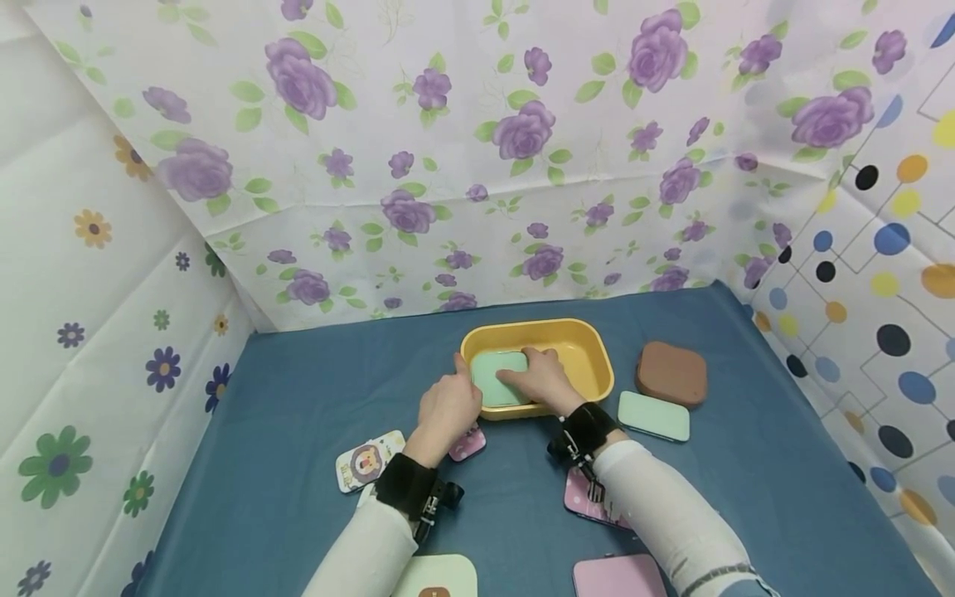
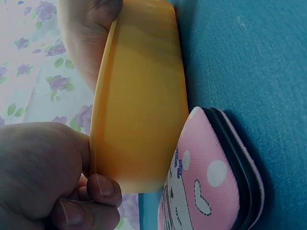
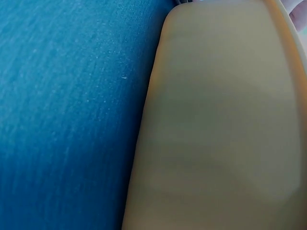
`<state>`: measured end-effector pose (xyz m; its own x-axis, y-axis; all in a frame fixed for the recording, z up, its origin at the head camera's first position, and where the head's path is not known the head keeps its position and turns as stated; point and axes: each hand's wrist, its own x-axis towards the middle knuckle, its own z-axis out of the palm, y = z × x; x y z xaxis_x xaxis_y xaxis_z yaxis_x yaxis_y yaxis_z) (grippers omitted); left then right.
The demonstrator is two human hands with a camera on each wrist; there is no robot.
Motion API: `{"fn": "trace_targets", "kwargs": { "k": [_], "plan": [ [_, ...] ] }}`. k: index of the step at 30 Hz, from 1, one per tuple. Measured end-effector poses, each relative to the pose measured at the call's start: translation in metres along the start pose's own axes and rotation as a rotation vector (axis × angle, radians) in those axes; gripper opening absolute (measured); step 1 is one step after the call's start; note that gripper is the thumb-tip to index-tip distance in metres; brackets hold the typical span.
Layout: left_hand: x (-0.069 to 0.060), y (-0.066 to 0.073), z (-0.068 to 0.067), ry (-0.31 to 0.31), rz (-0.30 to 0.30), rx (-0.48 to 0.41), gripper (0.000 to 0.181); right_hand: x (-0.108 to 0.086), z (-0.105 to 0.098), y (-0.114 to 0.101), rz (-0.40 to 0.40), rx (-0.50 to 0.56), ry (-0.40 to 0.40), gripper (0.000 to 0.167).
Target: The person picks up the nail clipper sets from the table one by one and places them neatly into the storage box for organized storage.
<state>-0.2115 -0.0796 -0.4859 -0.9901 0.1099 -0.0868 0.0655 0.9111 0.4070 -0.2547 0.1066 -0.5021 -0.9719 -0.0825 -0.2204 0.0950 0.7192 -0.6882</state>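
A yellow plastic basin [image 1: 589,356] stands on the blue cloth near the back. Inside it, at the left end, lies a flat mint-green case [image 1: 488,383]. My right hand [image 1: 546,380] reaches into the basin and holds the case's right side between thumb and fingers. At the basin's left front corner, my left hand [image 1: 448,406] grips the rim, with several fingertips [image 2: 103,187] curled against the outer wall in the left wrist view. A pink case with white dots [image 2: 206,177] lies just below that wall. The right wrist view shows mostly the basin's outer side [image 3: 220,120].
Right of the basin lie a brown case [image 1: 671,373] and a mint-green flat box [image 1: 654,416]. A lion-print case [image 1: 368,461] is at left. Nearer me are a pink patterned case [image 1: 585,497], a lilac case [image 1: 619,576] and a pale green case [image 1: 451,572]. Patterned sheets [image 1: 477,166] wall the back and sides.
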Motion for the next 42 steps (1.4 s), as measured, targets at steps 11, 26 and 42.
{"fn": "trace_targets", "kwargs": {
  "k": [11, 26, 42],
  "plan": [
    [0.0022, 0.0038, -0.0012, -0.030, -0.014, 0.058, 0.069, 0.0003, -0.0004, 0.0014, 0.014, -0.029, -0.016, 0.089],
    [0.0044, 0.0058, -0.0029, -0.062, -0.041, 0.113, 0.069, 0.0013, 0.0006, 0.0017, -0.006, 0.036, 0.047, 0.089],
    [0.0058, 0.0095, -0.0069, -0.122, -0.077, 0.095, 0.071, 0.0043, -0.0010, 0.0098, -0.153, 0.243, 0.172, 0.064]
  ]
}}
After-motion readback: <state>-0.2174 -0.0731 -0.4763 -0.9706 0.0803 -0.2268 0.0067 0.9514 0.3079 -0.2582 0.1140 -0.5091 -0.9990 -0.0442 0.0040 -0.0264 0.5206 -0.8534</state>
